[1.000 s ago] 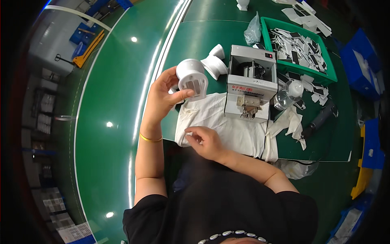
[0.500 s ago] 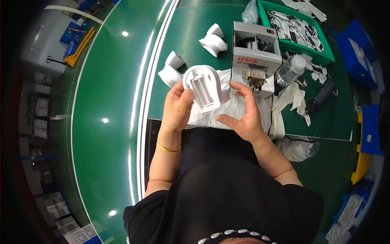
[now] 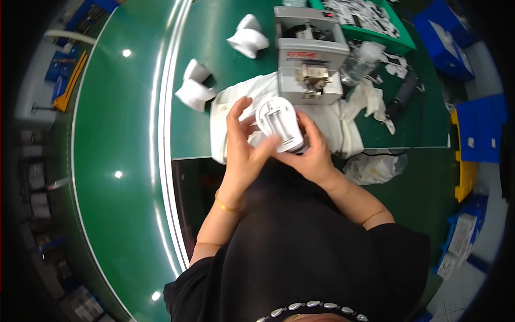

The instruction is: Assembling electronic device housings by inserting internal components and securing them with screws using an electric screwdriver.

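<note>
A white plastic housing (image 3: pixel 290 140), rounded at its top and with an open battery compartment facing up, is held in front of me over the near edge of the table. My right hand (image 3: pixel 315 155) grips its right side and lower end, fingers along the edge and thumb below. At its left, my left hand (image 3: pixel 242 147) has its fingers spread; the blurred thumb reaches across to the housing's lower left side. Whether that thumb touches it I cannot tell. Behind the housing lies a white cloth (image 3: pixel 228 115) on the green table.
Beyond the cloth stands a grey machine (image 3: pixel 311 59). Two white curved plastic parts, one nearer (image 3: pixel 194 92) and one farther (image 3: pixel 248 40), lie to its left. On the right are a clear bottle (image 3: pixel 357 67), a dark hand tool (image 3: pixel 405 92) and a green bin (image 3: pixel 394 29) of white pieces.
The housing has passed from my left hand into my right hand and come a little closer to me. My left fingers have spread off it. The whole view has shifted.
</note>
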`<state>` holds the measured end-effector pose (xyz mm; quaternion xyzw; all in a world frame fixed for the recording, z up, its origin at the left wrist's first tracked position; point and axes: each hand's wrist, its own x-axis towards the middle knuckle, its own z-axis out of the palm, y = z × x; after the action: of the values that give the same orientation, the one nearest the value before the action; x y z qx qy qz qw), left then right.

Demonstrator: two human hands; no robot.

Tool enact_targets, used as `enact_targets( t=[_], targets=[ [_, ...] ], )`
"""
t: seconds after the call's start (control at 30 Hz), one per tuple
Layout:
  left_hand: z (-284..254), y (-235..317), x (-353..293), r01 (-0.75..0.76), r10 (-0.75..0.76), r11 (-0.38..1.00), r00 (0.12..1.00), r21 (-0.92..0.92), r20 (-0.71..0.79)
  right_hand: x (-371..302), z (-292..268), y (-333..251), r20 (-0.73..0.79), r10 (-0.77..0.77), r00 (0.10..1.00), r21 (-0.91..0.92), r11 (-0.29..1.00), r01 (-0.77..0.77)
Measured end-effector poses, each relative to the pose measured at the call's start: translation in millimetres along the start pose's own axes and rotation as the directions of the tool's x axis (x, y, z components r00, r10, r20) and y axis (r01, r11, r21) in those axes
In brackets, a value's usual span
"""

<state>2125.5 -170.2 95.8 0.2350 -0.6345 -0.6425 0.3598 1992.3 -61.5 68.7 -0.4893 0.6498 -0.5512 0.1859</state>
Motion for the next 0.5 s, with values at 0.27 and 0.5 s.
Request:
enact_targets(
  t=[0.27,0.5],
  targets=[
    [31,-9,1,0.010,-0.044,0.987,0.977,0.162,0.209,-21,-45,0,-0.043,-0.030,0.999,-0.143,0.989,0.023],
    [41,-3,-2,-0.159,0.094,0.941,0.971,0.299,0.221,22,-148,18,-0.303,-0.011,0.953,-0.254,0.965,-0.070]
  ],
)
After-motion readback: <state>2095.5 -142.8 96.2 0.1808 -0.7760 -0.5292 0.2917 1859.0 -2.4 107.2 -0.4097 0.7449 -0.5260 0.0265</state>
